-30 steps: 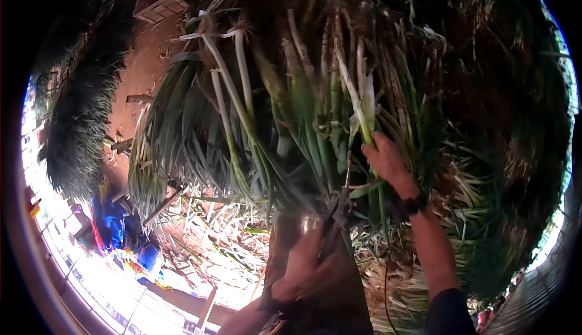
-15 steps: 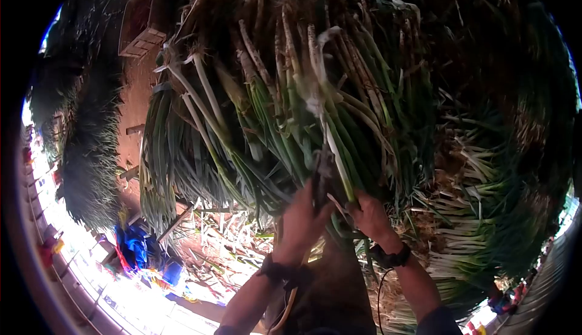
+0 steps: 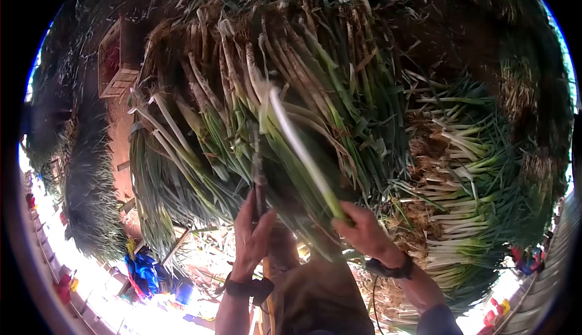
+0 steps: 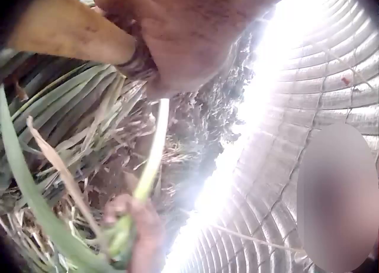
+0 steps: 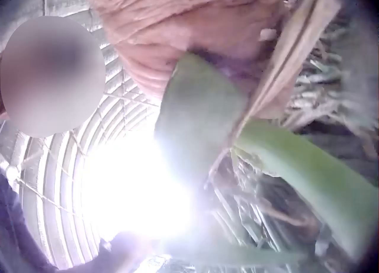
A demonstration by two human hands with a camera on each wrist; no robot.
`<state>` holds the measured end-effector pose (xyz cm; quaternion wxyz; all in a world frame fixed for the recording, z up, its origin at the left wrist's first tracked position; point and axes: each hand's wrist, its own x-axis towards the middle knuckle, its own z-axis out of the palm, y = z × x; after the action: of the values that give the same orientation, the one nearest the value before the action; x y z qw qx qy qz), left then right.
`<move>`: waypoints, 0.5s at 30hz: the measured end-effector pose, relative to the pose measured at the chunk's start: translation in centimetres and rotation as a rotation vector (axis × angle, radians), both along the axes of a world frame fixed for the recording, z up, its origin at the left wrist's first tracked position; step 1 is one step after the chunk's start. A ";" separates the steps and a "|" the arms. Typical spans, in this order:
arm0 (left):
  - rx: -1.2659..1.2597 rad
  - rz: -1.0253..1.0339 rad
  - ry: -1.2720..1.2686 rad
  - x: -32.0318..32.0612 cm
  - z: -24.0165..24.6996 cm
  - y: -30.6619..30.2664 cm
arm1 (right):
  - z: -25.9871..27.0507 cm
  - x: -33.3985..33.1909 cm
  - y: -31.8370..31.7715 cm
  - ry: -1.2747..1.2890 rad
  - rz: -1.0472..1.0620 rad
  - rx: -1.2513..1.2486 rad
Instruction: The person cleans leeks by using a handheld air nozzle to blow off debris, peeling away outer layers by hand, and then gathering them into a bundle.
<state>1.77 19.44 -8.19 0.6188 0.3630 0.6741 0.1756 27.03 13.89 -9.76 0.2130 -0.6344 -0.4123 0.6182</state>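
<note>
My left hand (image 3: 251, 238) grips a dark rod-like tool (image 3: 260, 192) that points away from me, with a yellow hose (image 4: 77, 36) at its rear in the left wrist view. My right hand (image 3: 367, 235) holds a long green onion (image 3: 297, 141) by its green part. Its bare white stalk slants up and left over the pile. Near the tool's tip, a pale leafy piece (image 3: 264, 105) is blurred. Broad green leaves (image 5: 201, 119) hang by the right hand in the right wrist view. Under both hands spreads a heap of unpeeled green onions (image 3: 242, 74), roots facing away.
White-stalked green onions (image 3: 454, 202) are stacked at the right. A crate (image 3: 118, 59) sits at the back left beside a dark leafy pile (image 3: 88, 195). Leaf scraps (image 3: 212, 250) litter the bright ground near a blue bundle (image 3: 144, 274). A thin cord hangs by my right wrist.
My right hand has drawn the green onion back from the heap, and its stalk now shows white. My left hand and the tool have swung left and more upright. The view has shifted right.
</note>
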 end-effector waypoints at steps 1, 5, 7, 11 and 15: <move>-0.001 0.001 0.009 0.0 -0.1 -0.9 | 1.0 2.0 -0.1 0.047 -0.034 0.049; 0.265 -0.199 0.223 -0.2 -0.2 -3.7 | 4.3 11.6 0.9 -0.237 -0.153 0.414; 0.167 -0.066 0.203 0.1 0.7 -3.4 | 5.9 17.1 3.1 -0.573 -0.111 0.303; 0.243 0.157 0.165 -0.9 -0.9 -3.6 | -1.8 25.8 8.0 -0.997 0.123 0.517; 0.262 0.099 0.195 -2.1 -1.7 -4.2 | -12.9 25.5 12.4 -1.225 0.358 0.580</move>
<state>-0.32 15.22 -9.91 0.4883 0.4223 0.7194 0.2562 52.50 26.28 -22.65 -0.0020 -0.7084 -0.7047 0.0399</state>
